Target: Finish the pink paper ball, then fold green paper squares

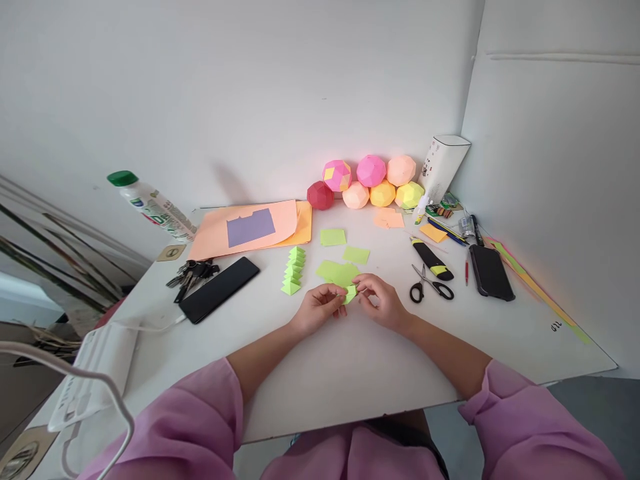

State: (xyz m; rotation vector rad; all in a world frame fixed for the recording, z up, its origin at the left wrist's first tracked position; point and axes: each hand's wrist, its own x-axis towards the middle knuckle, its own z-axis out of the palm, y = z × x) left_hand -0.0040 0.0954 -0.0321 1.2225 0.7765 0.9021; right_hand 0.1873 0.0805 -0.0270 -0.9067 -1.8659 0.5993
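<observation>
Between my two hands is a small piece of bright green paper (350, 294), partly folded. My left hand (323, 307) pinches its left side with thumb and fingers. On the paper's right edge, the fingers of my right hand (381, 303) are closed too. Just beyond my hands lie flat green paper pieces (337, 271), with a green rectangle (356, 255) and another green slip (333, 237) farther back. A row of folded green paper units (294, 270) stands nested together to the left.
Scissors (431, 285), a box cutter (432, 259) and a phone (491, 272) lie at the right. Leftward are a black phone (220, 290), keys (193, 275) and peach paper sheets (210, 233). Several paper balls (371, 171) are stacked by the wall near a white box (445, 167).
</observation>
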